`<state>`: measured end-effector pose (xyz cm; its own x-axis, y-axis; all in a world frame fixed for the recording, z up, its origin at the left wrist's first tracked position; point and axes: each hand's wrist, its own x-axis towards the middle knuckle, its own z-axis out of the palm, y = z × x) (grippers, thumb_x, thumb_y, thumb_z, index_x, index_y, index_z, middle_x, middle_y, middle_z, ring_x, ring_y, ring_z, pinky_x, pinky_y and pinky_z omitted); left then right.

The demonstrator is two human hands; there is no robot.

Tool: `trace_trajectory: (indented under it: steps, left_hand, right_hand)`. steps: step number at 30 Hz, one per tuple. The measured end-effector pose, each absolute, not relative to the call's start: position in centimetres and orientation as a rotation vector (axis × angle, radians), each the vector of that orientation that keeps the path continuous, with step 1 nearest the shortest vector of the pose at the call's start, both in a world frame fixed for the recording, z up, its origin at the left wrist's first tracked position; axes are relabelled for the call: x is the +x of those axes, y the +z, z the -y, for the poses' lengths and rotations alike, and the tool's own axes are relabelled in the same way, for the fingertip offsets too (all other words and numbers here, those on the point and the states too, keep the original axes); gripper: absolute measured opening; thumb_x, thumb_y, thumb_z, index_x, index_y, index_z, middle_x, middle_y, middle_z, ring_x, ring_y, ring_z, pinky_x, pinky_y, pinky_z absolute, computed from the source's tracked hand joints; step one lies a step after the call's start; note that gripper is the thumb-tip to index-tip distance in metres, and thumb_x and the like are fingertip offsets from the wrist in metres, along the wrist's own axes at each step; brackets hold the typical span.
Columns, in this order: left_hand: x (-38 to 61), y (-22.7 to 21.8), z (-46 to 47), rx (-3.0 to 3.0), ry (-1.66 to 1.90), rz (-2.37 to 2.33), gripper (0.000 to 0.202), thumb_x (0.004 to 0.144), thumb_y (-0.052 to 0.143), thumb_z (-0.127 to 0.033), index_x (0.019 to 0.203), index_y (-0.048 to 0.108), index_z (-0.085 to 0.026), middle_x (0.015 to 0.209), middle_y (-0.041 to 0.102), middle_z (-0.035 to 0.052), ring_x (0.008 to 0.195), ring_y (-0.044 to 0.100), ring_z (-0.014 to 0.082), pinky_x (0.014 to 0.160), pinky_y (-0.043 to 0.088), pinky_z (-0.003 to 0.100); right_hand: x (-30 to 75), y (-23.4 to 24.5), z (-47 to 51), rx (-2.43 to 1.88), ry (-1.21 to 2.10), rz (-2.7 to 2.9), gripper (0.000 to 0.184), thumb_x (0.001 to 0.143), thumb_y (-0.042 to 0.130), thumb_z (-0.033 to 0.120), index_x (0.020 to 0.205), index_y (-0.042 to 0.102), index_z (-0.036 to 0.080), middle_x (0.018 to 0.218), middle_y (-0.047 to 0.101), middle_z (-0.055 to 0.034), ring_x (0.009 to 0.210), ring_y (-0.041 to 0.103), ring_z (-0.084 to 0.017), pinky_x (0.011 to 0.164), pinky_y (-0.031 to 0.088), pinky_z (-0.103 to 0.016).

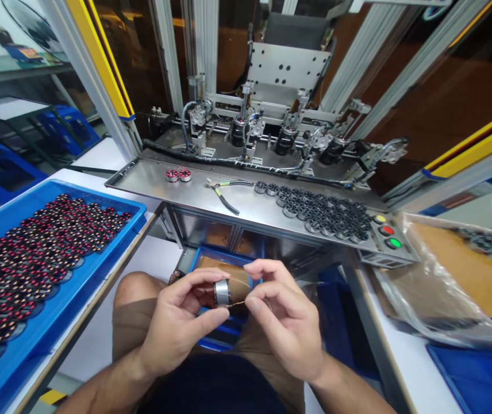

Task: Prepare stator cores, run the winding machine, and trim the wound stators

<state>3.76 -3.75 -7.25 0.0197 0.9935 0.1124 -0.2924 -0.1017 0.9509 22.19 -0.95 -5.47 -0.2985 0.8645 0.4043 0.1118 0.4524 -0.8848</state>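
My left hand (176, 324) grips a small round wound motor stator (221, 292) with a silver metal rim, held over my lap. My right hand (284, 315) pinches a thin copper wire (238, 303) that leads off the stator's right side. Both hands are closed and almost touch in front of my knees. On the steel machine shelf (151, 181) ahead lie two red wound stators (178, 175), green-handled pliers (225, 191) and a heap of dark unwound stator cores (323, 210).
A blue tray (77, 282) at my left carries several rows of red wound stators. Yellow, red and green buttons (387, 230) sit at the shelf's right end. A plastic-wrapped cardboard tray (457, 270) lies at right. A winding machine (272, 126) stands behind the shelf. Blue bins sit below.
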Motion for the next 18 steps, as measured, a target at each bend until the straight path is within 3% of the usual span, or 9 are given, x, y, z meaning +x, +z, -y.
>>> trace_trajectory:
  steps: [5,7,10,15,18]
  left_hand:
    - [2.7,-7.7,3.9,1.050,1.483,-0.961,0.038,0.077,0.074,-0.007,0.109,0.070,-0.027,0.116,0.069,0.0039,0.102,0.068,0.0170,0.087,0.057,0.022]
    - [2.3,-7.9,4.0,1.034,1.503,-0.955,0.038,0.078,0.074,-0.008,0.109,0.068,-0.027,0.118,0.068,0.0044,0.104,0.067,0.0177,0.088,0.057,0.024]
    - [1.9,-8.0,4.2,1.059,1.543,-0.976,0.037,0.078,0.073,-0.009,0.110,0.068,-0.027,0.120,0.067,0.0040,0.112,0.065,0.0181,0.096,0.053,0.025]
    - [0.9,-8.2,5.0,1.054,1.602,-1.068,0.037,0.077,0.074,-0.009,0.110,0.068,-0.025,0.121,0.069,0.0057,0.113,0.065,0.0178,0.097,0.053,0.023]
    - [-0.1,-8.2,5.5,1.010,1.628,-1.116,0.039,0.076,0.075,-0.009,0.112,0.068,-0.022,0.122,0.069,0.0081,0.115,0.064,0.0200,0.099,0.053,0.027]
  right_hand:
    - [22.7,-4.7,-1.9,-0.798,0.950,1.891,0.008,0.090,0.063,0.022,0.082,0.063,0.022,0.108,0.063,-0.0043,0.102,0.062,-0.018,0.091,0.048,-0.033]
    - [22.4,-4.3,-5.1,-0.790,0.791,2.007,0.009,0.088,0.065,0.029,0.087,0.063,0.021,0.112,0.064,-0.0065,0.107,0.061,-0.020,0.094,0.048,-0.035]
    - [20.7,-4.5,-11.7,-1.053,0.265,2.224,0.030,0.085,0.068,0.039,0.105,0.063,0.017,0.125,0.060,-0.0137,0.121,0.055,-0.023,0.106,0.042,-0.036]
    - [17.1,-6.2,-20.8,-1.201,0.168,2.463,0.075,0.076,0.077,0.044,0.136,0.050,0.008,0.146,0.045,-0.0221,0.138,0.039,-0.031,0.115,0.031,-0.042]
    - [16.1,-6.8,-22.2,-1.252,0.160,2.594,0.075,0.081,0.069,0.051,0.138,0.048,0.007,0.145,0.043,-0.0256,0.138,0.036,-0.038,0.114,0.027,-0.054]
